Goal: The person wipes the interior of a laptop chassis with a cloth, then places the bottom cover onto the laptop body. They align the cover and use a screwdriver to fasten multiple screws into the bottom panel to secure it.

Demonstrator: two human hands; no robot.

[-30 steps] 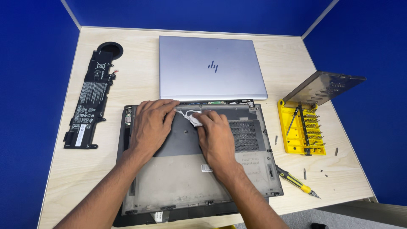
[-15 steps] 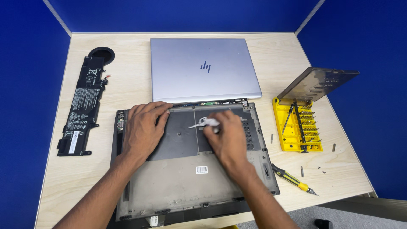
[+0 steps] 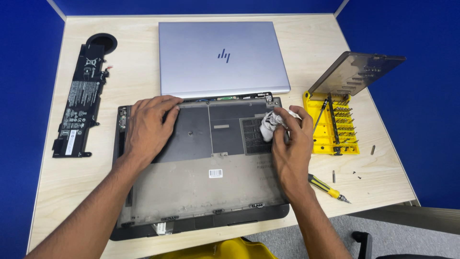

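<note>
The left hand (image 3: 149, 125) lay flat, fingers spread, on the dusty laptop base cover (image 3: 201, 177) at the worktop's (image 3: 134, 72) centre. The right hand's (image 3: 291, 147) fingers pinched a white cloth (image 3: 269, 125) at the vent, around 2 o'clock. Hard rubbing might have snagged the grille or knocked loose screws (image 3: 357, 175) off. Blue partitions (image 3: 28, 96) enclosed the pale wooden worktop.

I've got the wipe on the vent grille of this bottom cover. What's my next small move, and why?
Probably draw the white wipe toward you down the bottom cover, since the grey lower half looks dusty. Keep the left hand flat to steady the cover while the right hand wipes.
</note>
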